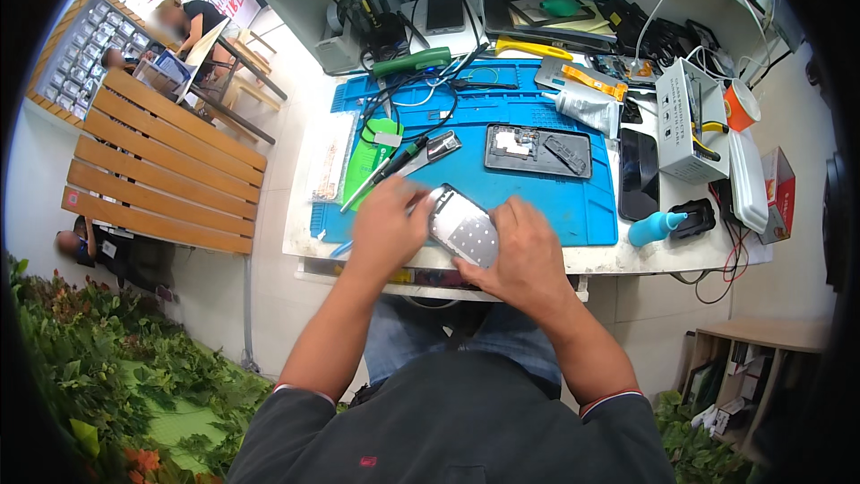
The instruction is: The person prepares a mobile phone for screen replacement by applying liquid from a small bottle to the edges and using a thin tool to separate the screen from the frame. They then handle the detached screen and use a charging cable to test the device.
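Observation:
Over the front edge of the blue work mat (573, 220), a phone screen panel (464, 220) is tilted between my hands, its silver back dotted with white spots. My right hand (528, 255) grips its right side, thumb below and fingers along the edge. My left hand (391, 226) is closed at the panel's upper left edge, its fingertips partly blurred. Beyond them lies an opened phone body (537, 151), inner parts showing. Left of it are a green-and-black screwdriver (403, 159), a metal-ended tool (437, 150) and a green flat piece (363, 166).
At the right stand a light-blue bottle (657, 229), a dark phone (639, 175) and a white box (690, 121) holding tools. A white tube (587, 112), cables and a green-handled tool (412, 62) crowd the back. People sit beyond a slatted wooden bench (161, 166) at left.

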{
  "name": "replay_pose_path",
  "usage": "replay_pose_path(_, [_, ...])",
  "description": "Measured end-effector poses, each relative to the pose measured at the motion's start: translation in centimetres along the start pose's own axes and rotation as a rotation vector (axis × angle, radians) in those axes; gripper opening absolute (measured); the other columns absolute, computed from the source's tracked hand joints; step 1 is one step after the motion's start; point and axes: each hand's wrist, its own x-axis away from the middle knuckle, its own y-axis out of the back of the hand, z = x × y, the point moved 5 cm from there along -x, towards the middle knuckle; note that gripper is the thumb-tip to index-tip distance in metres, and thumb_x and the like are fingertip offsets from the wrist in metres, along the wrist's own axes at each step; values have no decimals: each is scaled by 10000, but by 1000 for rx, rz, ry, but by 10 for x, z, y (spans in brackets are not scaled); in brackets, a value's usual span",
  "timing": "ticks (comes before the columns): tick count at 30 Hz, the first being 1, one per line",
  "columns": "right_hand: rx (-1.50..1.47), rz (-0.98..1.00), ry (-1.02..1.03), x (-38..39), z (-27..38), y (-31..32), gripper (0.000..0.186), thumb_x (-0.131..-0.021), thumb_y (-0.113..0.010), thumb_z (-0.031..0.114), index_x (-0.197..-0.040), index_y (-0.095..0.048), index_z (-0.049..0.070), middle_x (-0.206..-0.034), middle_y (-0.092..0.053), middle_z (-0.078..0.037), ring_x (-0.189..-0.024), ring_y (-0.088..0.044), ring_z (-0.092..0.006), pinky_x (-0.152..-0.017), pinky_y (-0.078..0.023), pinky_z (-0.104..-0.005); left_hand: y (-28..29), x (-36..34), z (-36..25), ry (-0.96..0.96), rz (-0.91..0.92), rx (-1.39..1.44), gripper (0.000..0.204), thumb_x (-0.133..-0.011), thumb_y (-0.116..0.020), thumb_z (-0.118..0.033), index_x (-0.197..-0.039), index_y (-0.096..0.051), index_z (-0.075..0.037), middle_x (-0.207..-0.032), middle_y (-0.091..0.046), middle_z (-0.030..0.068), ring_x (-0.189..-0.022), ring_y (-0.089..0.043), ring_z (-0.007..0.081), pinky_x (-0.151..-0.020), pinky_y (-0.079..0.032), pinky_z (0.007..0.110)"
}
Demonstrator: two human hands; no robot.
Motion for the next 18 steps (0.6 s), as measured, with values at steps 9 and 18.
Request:
replay_pose_path(9, [7,-9,0,0,-1,2,577,-725,-1020,331,-1021,-663,-13,-1047,-631,-177,-981,-667,-390,-869,-565,-497,29,-7,-4,95,127,124,224,-999,-847,-82,-1213,-837,-19,-977,-789,109,-824,-690,196,-786,-580,361])
replay_pose_path(18, [-7,3,-10,-1,0,-2,589,-768,-991,392,-1059,-667,-5,-1043,-621,-177,-963,-662,-406,-836,-558,-514,-6,-10,5,29,55,92,140,-1001,-830,-106,-1096,-804,-6,-983,-752,164,-901,-753,331,-817,-583,442])
